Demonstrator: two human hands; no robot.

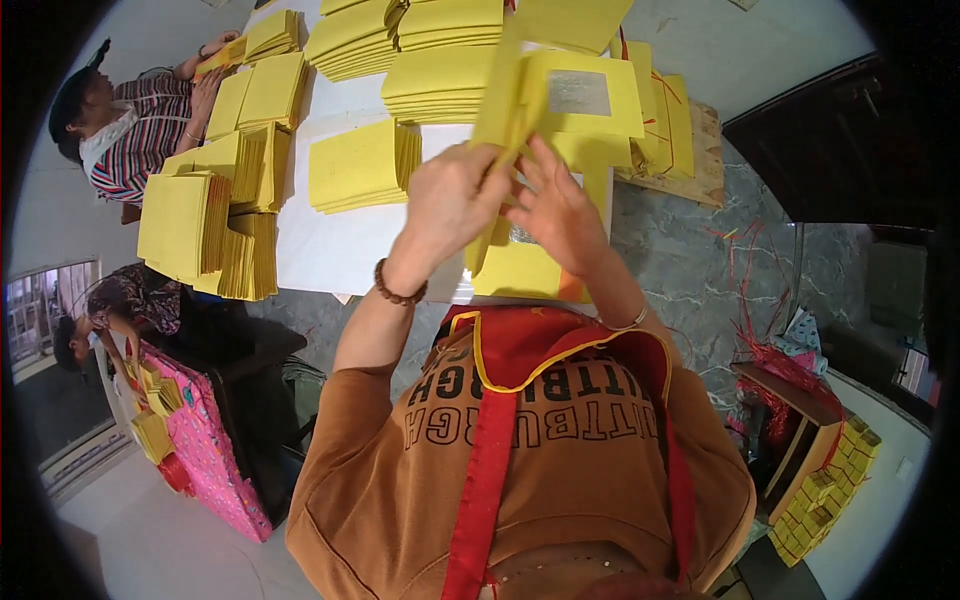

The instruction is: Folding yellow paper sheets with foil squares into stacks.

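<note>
My left hand [450,195], a beaded bracelet at its wrist, is closed round a folded yellow paper piece [508,100] held up on edge over the table. The piece is blurred by motion. My right hand [562,212] is beside it with fingers spread; whether the fingertips touch the paper I cannot tell. Beneath the hands lies a flat yellow sheet [525,282], partly hidden, with a silvery patch. Another yellow sheet with a silvery rectangle [622,105] lies just beyond. Left of my hands a small yellow stack [350,170] rests on the white tabletop [325,245].
Several yellow stacks [440,85] fill the far side and left edge [180,225]. A co-worker in a striped top [150,120] handles yellow pieces at the far left. Another person [130,300] bends over a pink-covered table [205,440]. Tied yellow bundles [830,490] stand at lower right.
</note>
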